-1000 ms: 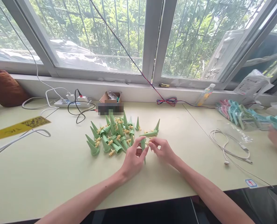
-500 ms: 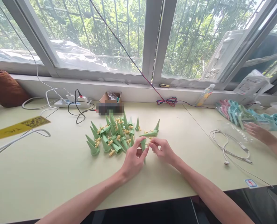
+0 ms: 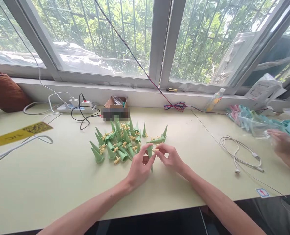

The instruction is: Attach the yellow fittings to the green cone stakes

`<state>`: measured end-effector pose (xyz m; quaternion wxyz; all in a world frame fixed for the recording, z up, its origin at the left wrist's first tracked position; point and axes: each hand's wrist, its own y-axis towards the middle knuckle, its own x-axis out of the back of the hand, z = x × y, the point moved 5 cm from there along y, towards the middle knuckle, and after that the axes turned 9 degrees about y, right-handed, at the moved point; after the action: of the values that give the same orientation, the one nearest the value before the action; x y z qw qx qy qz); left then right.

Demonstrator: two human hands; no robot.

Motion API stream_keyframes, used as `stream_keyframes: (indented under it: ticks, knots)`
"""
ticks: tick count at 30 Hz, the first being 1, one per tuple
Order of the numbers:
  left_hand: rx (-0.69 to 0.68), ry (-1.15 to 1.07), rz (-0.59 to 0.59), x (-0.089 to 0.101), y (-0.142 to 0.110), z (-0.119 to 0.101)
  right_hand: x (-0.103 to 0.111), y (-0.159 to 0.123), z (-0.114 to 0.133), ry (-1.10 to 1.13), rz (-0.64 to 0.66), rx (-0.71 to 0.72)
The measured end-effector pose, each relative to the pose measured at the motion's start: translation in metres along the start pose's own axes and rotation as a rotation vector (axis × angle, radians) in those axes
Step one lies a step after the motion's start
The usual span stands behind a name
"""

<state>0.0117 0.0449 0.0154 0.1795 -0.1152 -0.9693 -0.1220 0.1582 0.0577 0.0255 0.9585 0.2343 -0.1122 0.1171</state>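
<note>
My left hand (image 3: 141, 163) is closed around a green plastic spike (image 3: 150, 151), its pointed end down and its wide end up. Pinched in the fingertips of my right hand (image 3: 169, 157) is a small yellow valve (image 3: 155, 150), held against the side of that spike. Just beyond my hands, another green spike lies on its side (image 3: 156, 140), with an upright one (image 3: 164, 131) behind it. To the left spreads a pile of green spikes (image 3: 121, 140), some standing and some lying, with yellow valves among them.
A small cardboard box (image 3: 124, 100) stands behind the pile, and a power strip (image 3: 76, 107) is farther left. White cable (image 3: 233, 153) lies coiled at right. A co-worker's hand (image 3: 282, 142) holds clear plastic near pastel-coloured items. A bottle (image 3: 214, 99) leans by the window.
My hands and the spike stay almost in place, with slightly more of the yellow valve showing. The co-worker's hand has moved right, pulling up clear plastic.
</note>
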Motion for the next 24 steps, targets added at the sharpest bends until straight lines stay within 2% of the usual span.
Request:
stream_keyframes:
  ticks: [14, 24]
  knots:
    - [0.004, -0.007, 0.021, -0.0021, 0.0001, 0.0001, 0.0020, 0.0014, -0.0022, -0.063, 0.021, 0.008]
    - [0.006, -0.009, 0.021, -0.0021, -0.0003, 0.0012, 0.0003, 0.0003, 0.0008, -0.026, 0.000, 0.021]
